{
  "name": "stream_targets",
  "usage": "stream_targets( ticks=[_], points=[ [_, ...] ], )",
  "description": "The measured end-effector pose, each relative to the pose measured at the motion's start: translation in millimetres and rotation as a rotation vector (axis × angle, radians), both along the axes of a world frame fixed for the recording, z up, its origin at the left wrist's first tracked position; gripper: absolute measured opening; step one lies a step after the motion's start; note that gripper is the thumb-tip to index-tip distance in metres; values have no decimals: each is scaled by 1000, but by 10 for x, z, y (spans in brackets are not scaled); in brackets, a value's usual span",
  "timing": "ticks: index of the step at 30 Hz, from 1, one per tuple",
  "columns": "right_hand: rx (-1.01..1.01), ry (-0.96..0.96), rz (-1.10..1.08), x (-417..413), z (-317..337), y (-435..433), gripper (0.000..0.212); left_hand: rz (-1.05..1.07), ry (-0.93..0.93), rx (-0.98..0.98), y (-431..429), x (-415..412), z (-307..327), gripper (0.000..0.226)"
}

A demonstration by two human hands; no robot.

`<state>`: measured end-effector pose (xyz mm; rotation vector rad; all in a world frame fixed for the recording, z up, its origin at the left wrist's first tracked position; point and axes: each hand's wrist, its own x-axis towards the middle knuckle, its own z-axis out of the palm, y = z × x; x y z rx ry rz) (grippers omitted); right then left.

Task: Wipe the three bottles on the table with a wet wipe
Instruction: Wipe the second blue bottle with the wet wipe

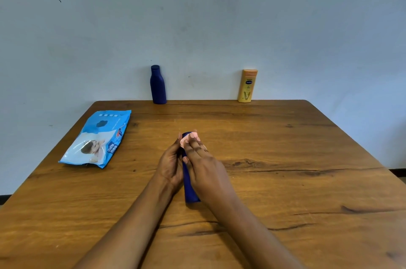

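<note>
Nearest, both forearms reaching in over near table edge. Left hand wrapped round left side of a dark blue bottle, fingers curled and closed on it. Bottle at mid-table, base end toward the body, cap end pointing away; resting on the wood or held just above it, cannot tell. Right hand laid over bottle's upper part, fingertips pinching a small bunched pale pink wipe against the cap end.

Step in hand, by judgement: wiping first of three bottles, at neck and cap. To do well: keep left grip firm so bottle cannot roll, turn bottle under the wipe rather than chasing round it, run wipe down full length to base, open out wipe for a fresh face, since bunched cloth covers little.

Left of held bottle and slightly beyond, blue wipes pack lying flat, well apart from hands, near left table edge.

Far beyond held bottle, second dark blue bottle upright at back edge against wall, a little left. Yellow bottle upright at same back edge, off to right. Both apparently untouched.

Right of held bottle, broad bare wood for setting down finished bottles. Back edge tight to wall: tall bottles likely to tip if knocked.
</note>
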<state>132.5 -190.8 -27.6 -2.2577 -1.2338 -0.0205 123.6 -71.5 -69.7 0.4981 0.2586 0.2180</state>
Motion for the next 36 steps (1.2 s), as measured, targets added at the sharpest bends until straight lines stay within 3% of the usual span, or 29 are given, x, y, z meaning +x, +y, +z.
stream_targets(
  ticks=[11,15,19,21,26,30,33,36],
  points=[
    [-50,-38,-2,-75,9,61,52,48,-59,58,46,9,-55,33],
    [58,-168,-8,-306,-191,-86,50,4,-78,40,72,26,-66,38],
    [-35,-124,18,-277,-12,129,49,-19,-156,92,130,-36,-72,42],
    [-19,-203,-44,-253,-18,186,49,-16,-151,150,120,-46,-52,35],
    [-12,-303,-35,-415,-246,-39,55,-26,-133,52,125,-10,-97,42],
    [-43,-310,-80,-286,-115,92,57,-7,-166,96,117,-15,-75,38],
    [-46,-284,-53,-128,-21,162,55,5,-174,104,104,-38,-50,37],
    [-65,-216,122,-91,-54,-58,57,-21,-146,59,97,-28,-51,38]
  ],
)
